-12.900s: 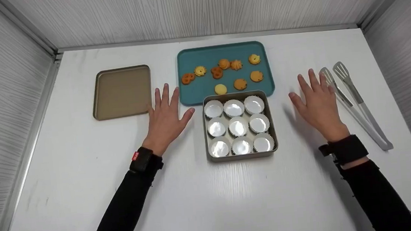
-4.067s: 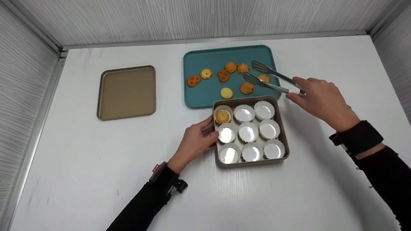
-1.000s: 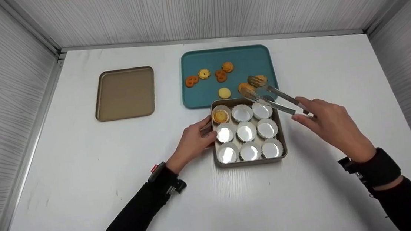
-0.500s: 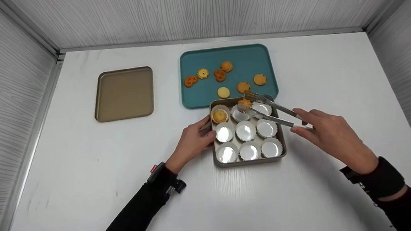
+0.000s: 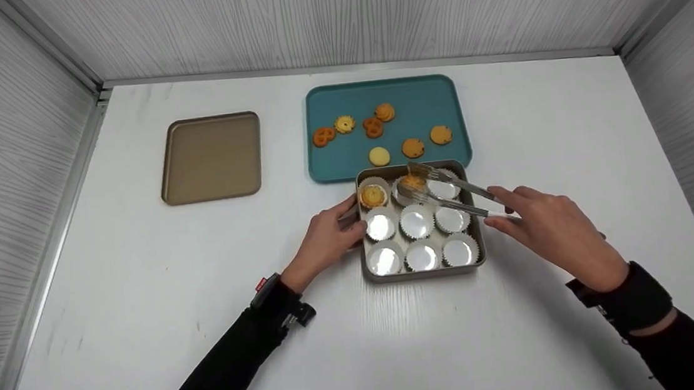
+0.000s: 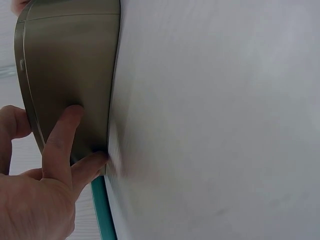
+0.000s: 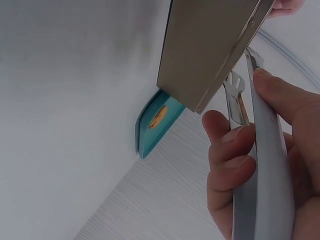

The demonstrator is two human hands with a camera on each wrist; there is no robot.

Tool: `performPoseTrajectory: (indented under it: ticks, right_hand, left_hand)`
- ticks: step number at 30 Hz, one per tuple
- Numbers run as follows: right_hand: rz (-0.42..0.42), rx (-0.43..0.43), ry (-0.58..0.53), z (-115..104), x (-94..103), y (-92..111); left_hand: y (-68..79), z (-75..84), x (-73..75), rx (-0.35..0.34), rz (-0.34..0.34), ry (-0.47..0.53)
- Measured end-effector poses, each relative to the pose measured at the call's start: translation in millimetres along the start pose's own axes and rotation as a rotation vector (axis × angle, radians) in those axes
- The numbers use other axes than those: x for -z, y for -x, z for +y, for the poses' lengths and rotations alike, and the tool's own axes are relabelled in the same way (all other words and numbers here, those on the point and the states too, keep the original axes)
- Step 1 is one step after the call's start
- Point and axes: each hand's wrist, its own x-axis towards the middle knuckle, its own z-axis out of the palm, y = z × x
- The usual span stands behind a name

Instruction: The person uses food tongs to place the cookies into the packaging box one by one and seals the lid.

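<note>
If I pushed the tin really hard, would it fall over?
The tin would probably slide, not tip, being wide and low. Its metal-looking walls should stay stiff. The cups inside might shift, with gaps between them.

Bench (image 5: 141, 288): white, faint grey scuffs toward its left edge. Walls (image 5: 338, 20) past the far edge and at both sides: pale grey, darker woodgrain streaks. Near the far edge, tray (image 5: 420, 97) solid teal; on it, pretzel biscuits (image 5: 324, 136) orange-brown, flower biscuit (image 5: 344, 124) yellow, swirl biscuit (image 5: 384, 112) golden brown, disc biscuit (image 5: 379, 156) plain pale yellow, round biscuits (image 5: 412, 148) tan with dark specks. Toward far left corner, plate-like pan (image 5: 212, 159): bronze-brown, darker rim. Tin (image 5: 423, 274): bronze-grey; cups (image 5: 416, 221) inside white, fluted; filled corner cup's biscuit (image 5: 373, 196) golden yellow. Tongs (image 7: 270, 170): silver-grey. Sleeves (image 5: 212, 373) and wrist straps (image 5: 636, 301): black; left strap's tag (image 5: 260, 284) red.
</note>
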Motion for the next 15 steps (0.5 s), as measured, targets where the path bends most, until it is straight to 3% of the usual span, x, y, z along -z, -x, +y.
performPoseTrajectory:
  ticks: [15]
  right_hand:
    - [-0.007,0.032,0.001,-0.9,-4.1,-2.4]
  left_hand:
    - [0.5,0.3,-0.7,0.020,-0.023,0.067]
